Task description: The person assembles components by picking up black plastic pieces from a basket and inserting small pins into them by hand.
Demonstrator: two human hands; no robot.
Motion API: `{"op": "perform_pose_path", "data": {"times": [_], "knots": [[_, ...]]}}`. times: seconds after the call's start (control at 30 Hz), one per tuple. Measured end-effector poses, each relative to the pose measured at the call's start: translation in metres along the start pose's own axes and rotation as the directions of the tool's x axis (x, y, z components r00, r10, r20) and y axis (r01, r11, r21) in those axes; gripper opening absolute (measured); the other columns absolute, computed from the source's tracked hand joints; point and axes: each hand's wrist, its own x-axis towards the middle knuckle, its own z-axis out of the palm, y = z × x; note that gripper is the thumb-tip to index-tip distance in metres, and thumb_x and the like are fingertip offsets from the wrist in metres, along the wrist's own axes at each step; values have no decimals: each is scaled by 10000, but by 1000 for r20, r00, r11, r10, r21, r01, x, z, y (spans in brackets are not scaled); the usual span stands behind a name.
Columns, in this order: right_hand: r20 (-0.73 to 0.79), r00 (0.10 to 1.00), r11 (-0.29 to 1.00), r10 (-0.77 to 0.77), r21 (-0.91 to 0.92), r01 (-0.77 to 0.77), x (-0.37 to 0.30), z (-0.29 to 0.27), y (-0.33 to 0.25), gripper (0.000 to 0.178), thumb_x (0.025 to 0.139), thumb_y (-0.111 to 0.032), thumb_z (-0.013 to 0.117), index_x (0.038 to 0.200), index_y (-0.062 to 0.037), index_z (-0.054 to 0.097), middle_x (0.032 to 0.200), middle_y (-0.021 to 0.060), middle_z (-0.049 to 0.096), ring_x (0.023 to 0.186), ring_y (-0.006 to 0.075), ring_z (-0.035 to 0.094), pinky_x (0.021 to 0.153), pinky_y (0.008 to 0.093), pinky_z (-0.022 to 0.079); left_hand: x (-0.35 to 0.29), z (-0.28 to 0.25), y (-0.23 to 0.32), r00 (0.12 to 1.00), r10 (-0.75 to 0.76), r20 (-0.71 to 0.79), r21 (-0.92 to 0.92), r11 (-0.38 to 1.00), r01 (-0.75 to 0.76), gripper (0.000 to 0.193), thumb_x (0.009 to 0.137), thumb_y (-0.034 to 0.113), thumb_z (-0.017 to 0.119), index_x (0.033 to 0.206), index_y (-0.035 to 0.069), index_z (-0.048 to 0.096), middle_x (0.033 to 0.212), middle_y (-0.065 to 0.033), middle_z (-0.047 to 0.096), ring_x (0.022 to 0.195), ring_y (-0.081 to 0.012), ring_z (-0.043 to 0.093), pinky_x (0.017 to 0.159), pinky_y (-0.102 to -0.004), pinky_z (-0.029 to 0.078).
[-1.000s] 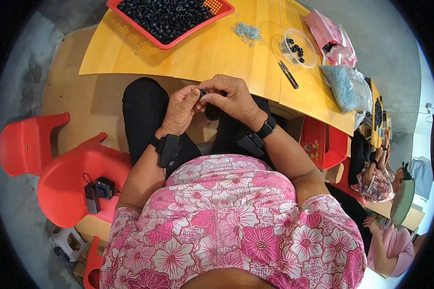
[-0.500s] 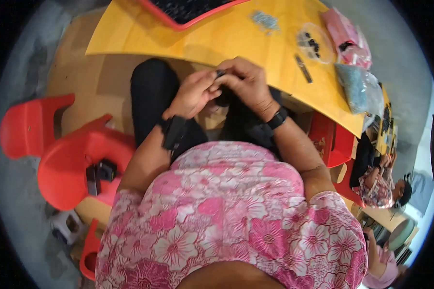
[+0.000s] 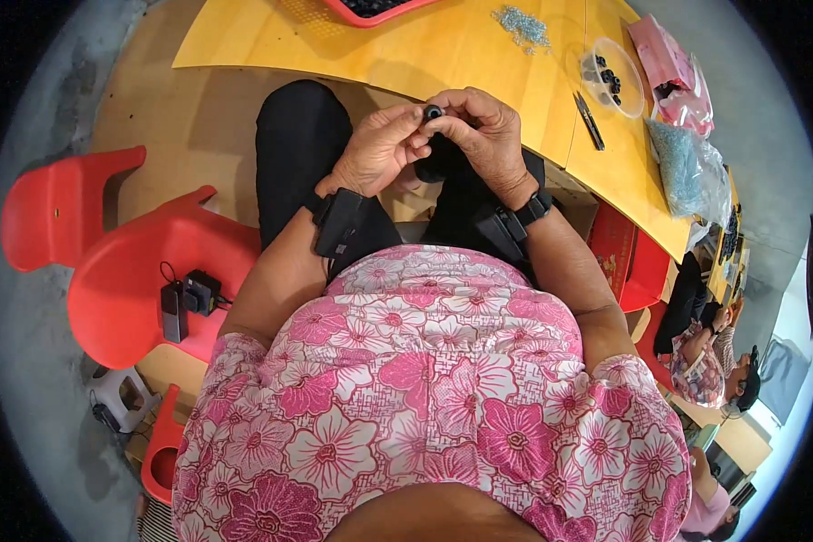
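A small black round part (image 3: 433, 112) with a darker centre is pinched between my two hands, above my lap at the table's near edge. My left hand (image 3: 377, 150) grips it from the left with thumb and fingertips. From the right, my right hand (image 3: 490, 143) closes thumb and curled fingers on the same part. Its lower portion is hidden by the fingers. On the table to the right lie a slim dark pointed tool (image 3: 590, 122) and a clear round tub (image 3: 640, 98) holding several small black parts (image 3: 608, 78).
The yellow table (image 3: 479, 68) curves across the front. On it are a red tray (image 3: 367, 20) of black pieces, a pile of small clear pieces (image 3: 522, 29), a pink bag (image 3: 661, 56) and a clear bag (image 3: 682, 163). Red chairs (image 3: 144, 262) stand left; two people sit far right.
The black part now shows its round end, which the fingers mostly covered before. Both hands sit slightly higher and further right in view, and the table has shifted up and right too.
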Motion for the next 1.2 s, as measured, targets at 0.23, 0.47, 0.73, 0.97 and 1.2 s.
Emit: {"op": "perform_pose_path", "data": {"times": [0.23, 0.47, 0.73, 0.97, 1.2], "knots": [[58, 988, 949, -145, -276, 155, 0, -3, -10, 206, 729, -92, 726, 914, -34, 655, 742, 64, 601, 677, 146, 597, 598, 238, 474, -1, -2, -4, 1000, 9, -26, 28, 1000, -8, 245, 913, 238, 559, 1010, 18, 604, 814, 10, 545, 720, -68, 491, 666, -225, 452], [143, 947, 820, -287, -474, 320, -1, -1, -10, 222, 756, -94, 699, 965, -44, 642, 776, 77, 564, 675, 176, 582, 603, 262, 471, -2, 1, -2, 999, -24, -44, 24, 999, 25, 231, 904, 261, 573, 969, 42, 600, 798, 17, 528, 715, -71, 490, 662, -222, 447], [73, 994, 986, -87, -137, 96, -5, -2, -1, 186, 804, -70, 642, 987, -33, 641, 805, 63, 562, 782, 169, 556, 717, 258, 451, 3, -7, -5, 994, -72, 76, -70, 994, 78, 173, 917, 186, 549, 1028, 57, 582, 835, 21, 541, 706, -70, 475, 659, -228, 419], [198, 962, 929, -190, -280, 241, -4, -6, -3, 208, 852, -73, 587, 1053, -26, 615, 844, 73, 576, 793, 207, 547, 744, 272, 449, -2, 2, -2, 992, -109, -70, -76, 992, 103, 111, 901, 167, 564, 960, 72, 569, 821, 20, 515, 714, -76, 464, 661, -230, 419], [-97, 965, 856, -245, -488, 169, 11, -38, -9, 139, 797, -66, 641, 930, -30, 659, 800, 106, 599, 750, 231, 584, 679, 301, 474, 1, 1, -1, 999, -51, -6, -116, 992, 50, 129, 937, 188, 507, 990, 72, 529, 794, 6, 442, 704, -95, 421, 652, -222, 389]]}}
